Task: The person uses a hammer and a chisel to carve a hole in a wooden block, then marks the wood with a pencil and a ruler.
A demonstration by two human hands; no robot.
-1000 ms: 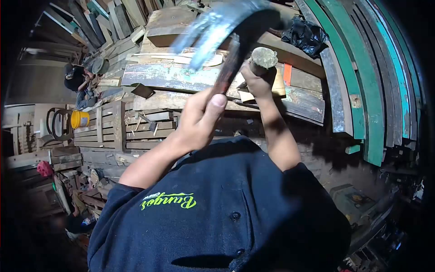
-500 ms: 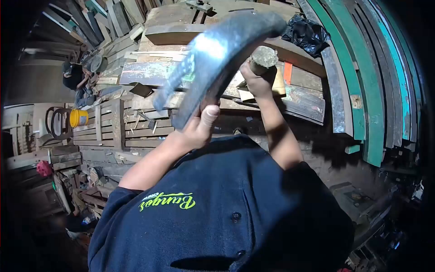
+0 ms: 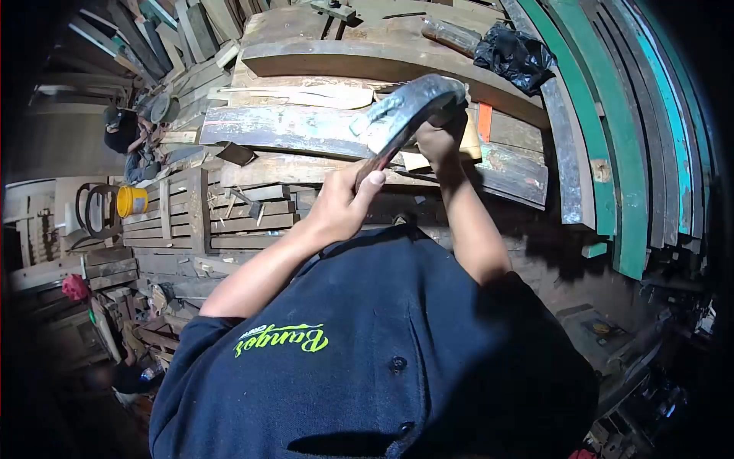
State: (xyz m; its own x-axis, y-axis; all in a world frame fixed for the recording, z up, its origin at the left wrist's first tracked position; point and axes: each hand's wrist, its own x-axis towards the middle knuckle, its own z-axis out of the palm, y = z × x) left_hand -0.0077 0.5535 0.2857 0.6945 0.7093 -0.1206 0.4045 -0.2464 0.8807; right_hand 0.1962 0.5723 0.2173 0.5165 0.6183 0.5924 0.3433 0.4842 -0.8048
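Observation:
My left hand (image 3: 336, 205) is wrapped round the handle of a metal-headed hammer (image 3: 413, 105), its thumb along the near side. The hammer head hangs over my right hand (image 3: 441, 143), which is closed round a thick, round-ended tool. The head now hides most of the tool's end, and I cannot tell whether they touch. Below my right hand, the tool's lower part is hidden. Under both hands lies a worn painted board (image 3: 279, 130) on the bench, with a yellowish piece (image 3: 472, 140) beside my right hand.
A thick plank (image 3: 321, 61) crosses the bench beyond my hands. Behind it are a black plastic bag (image 3: 514, 57) and a bottle (image 3: 451, 34). Green boards (image 3: 631, 153) stand at the right. At the left are a yellow bucket (image 3: 132, 200) and a crouching person (image 3: 122, 134).
The hammer has swung away from the camera, down towards the round end of the tool in my right hand. My left hand has moved slightly forward with it; my right hand has barely moved.

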